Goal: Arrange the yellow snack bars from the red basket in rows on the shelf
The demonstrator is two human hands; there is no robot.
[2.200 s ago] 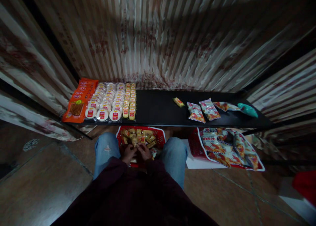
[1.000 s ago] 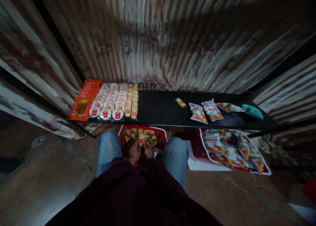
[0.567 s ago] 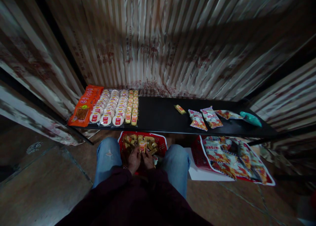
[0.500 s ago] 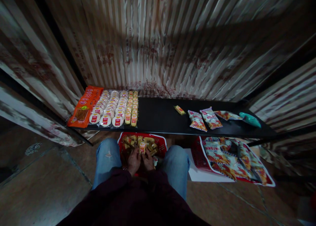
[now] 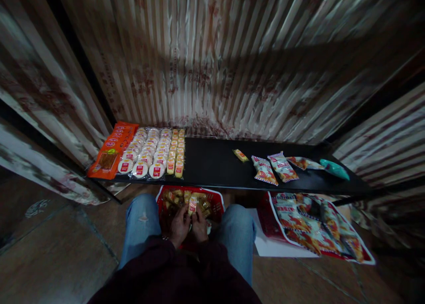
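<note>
A small yellow snack packet point(image 5: 192, 204) with a red-and-white label is held upright between my two hands. My left hand point(image 5: 179, 225) grips its left side, while the fingers of my right hand point(image 5: 199, 227) close on its right side. Both hands are over a red basket point(image 5: 218, 201) between my knees, which holds many similar yellow packets. On the black shelf point(image 5: 209, 162) beyond, two columns of the same yellow packets point(image 5: 179, 162) stand beside columns of round white packaged snacks point(image 5: 156, 169). One loose yellow packet point(image 5: 240, 155) lies farther right.
An orange bag point(image 5: 113, 151) lies at the shelf's left end. Several white-and-orange snack bags point(image 5: 283, 166) and a green bag point(image 5: 334, 169) are on its right part. A second red basket point(image 5: 270, 217) full of snack bags sits on the floor. A striped curtain point(image 5: 212, 73) hangs behind.
The view has tilted slightly, so the shelf and baskets appear lower. The yellow packet stays in both hands and has turned to a slight tilt.
</note>
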